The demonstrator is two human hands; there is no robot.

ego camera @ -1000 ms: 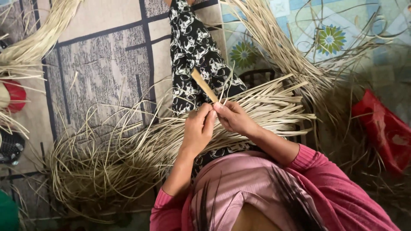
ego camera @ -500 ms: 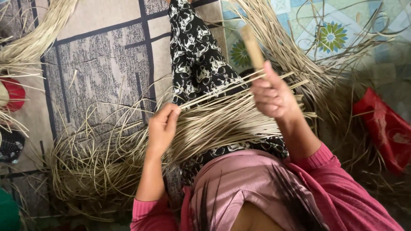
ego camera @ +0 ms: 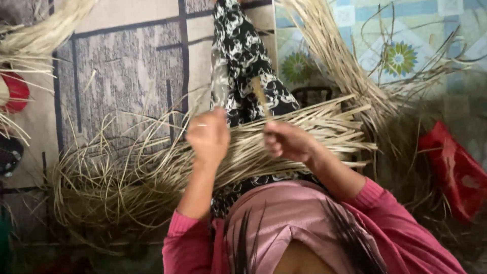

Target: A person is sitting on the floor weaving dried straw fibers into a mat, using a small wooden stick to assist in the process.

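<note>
Gripping a short flat wooden stick (ego camera: pixel 259 94) in the closed right hand (ego camera: pixel 286 142), long axis near upright, tip tilted away-left above the lap. Left hand (ego camera: pixel 209 137) pinched on thin pale straw strips (ego camera: pixel 304 124), running left-right across black-and-white patterned trousers (ego camera: pixel 243 50).

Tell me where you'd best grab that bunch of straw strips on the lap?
Probably near the middle of the straw strips, coming down from above. They lie flat and side by side across the lap, so fingers can close around them there. The ends fan out loose. The right hand and the left hand are already close to that spot.
</note>
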